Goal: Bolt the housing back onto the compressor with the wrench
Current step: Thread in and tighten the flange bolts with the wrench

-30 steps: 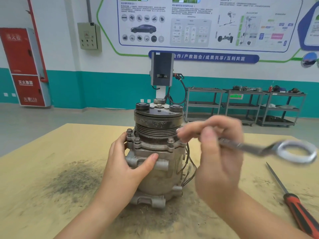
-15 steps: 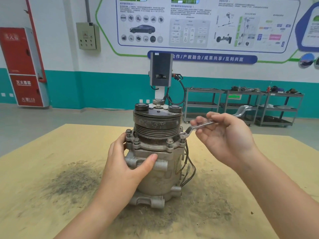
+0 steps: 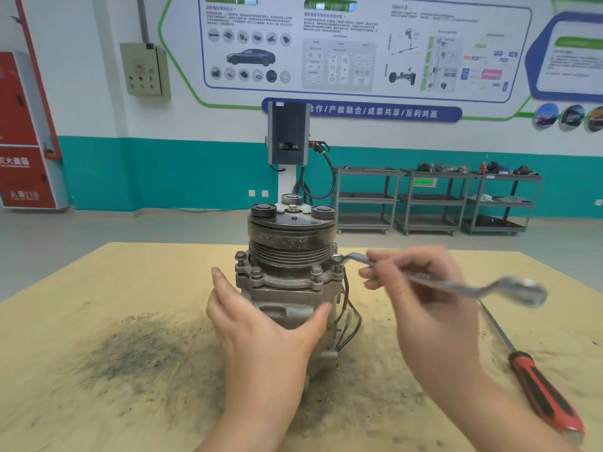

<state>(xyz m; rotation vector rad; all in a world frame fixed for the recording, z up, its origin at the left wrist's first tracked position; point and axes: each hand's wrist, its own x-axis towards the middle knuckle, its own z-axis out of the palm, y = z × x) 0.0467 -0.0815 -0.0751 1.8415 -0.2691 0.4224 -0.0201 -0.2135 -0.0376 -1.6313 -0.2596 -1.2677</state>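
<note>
The left hand (image 3: 261, 324) grips the compressor (image 3: 290, 282) body from the near side, thumb across the front, fingers hidden round the far left. The right hand (image 3: 421, 295) pinches the shaft of the wrench (image 3: 450, 283), whose near end sits on a bolt (image 3: 336, 258) at the right rim of the housing (image 3: 284, 280); motion blur makes it hard to say whether it is fully seated. The wrench's far ring end is smeared. Half a second ago the handle pointed up and away; now it has swung toward the person's right and lower. The compressor stands upright on the table (image 3: 98, 288), between both hands. A red-handled screwdriver (image 3: 538, 386) lies at the right, its handle end cut off by blur.
</note>
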